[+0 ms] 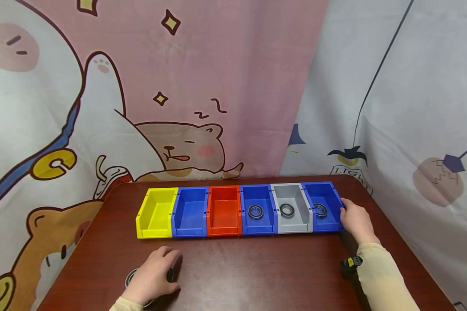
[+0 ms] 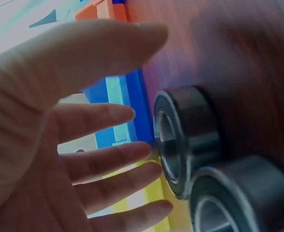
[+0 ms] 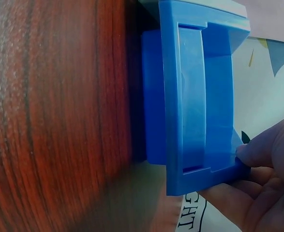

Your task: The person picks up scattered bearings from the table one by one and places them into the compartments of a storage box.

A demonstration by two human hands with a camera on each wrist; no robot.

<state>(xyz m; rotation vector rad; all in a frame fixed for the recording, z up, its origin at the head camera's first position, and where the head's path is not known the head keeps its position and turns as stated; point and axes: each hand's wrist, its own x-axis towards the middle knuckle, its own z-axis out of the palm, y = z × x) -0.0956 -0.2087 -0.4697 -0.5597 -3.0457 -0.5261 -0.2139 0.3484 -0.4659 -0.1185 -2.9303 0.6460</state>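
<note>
My left hand [image 1: 152, 276] hovers at the front left of the table with fingers spread and thumb apart. Steel ball bearings [image 2: 200, 130] stand right by its fingertips in the left wrist view; a second bearing [image 2: 260, 193] sits closer to the camera. From the head view this hand partly hides them. On the far right, my right hand [image 1: 359, 221] pinches the outer side wall of the end blue bin [image 1: 327, 227], thumb inside the rim and fingers outside. A bearing [image 1: 324, 214] lies in that bin.
The bin row continues leftward: a grey bin [image 1: 294, 228] and blue bin [image 1: 258, 230], each with a bearing, then red [image 1: 223, 231], blue [image 1: 188, 232] and yellow [image 1: 154, 234] bins. A printed curtain [image 1: 257, 86] hangs behind the brown table [image 1: 257, 276].
</note>
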